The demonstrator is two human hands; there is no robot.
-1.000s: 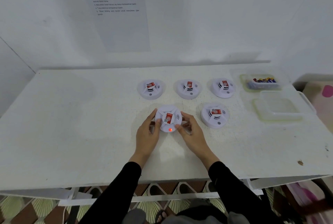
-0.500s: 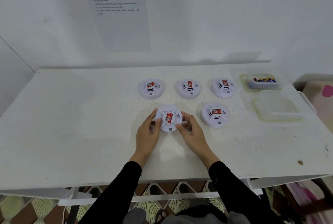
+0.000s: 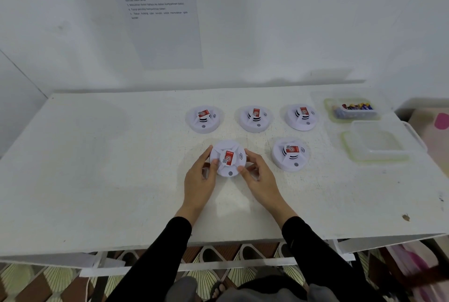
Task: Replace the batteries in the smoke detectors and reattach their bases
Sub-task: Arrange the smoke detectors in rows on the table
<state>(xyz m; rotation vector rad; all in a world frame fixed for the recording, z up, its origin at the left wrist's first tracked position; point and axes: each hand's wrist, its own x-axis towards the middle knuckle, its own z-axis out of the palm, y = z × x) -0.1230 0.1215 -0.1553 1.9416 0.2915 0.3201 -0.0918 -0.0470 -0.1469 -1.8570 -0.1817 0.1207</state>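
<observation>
Centrally, round white smoke detector (image 3: 228, 158), red-labelled top, small grey button nearside.

Soft, even, bright light; faint shadows; wide-angle bending at edges; wall notice (image 3: 155, 0) text blurred.

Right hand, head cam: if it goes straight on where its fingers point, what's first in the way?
The near smoke detector. The right hand points up and to the left and grips that detector's rim, opposite the left hand. Past it, probably the back-left detector, though depth is unclear.
</observation>
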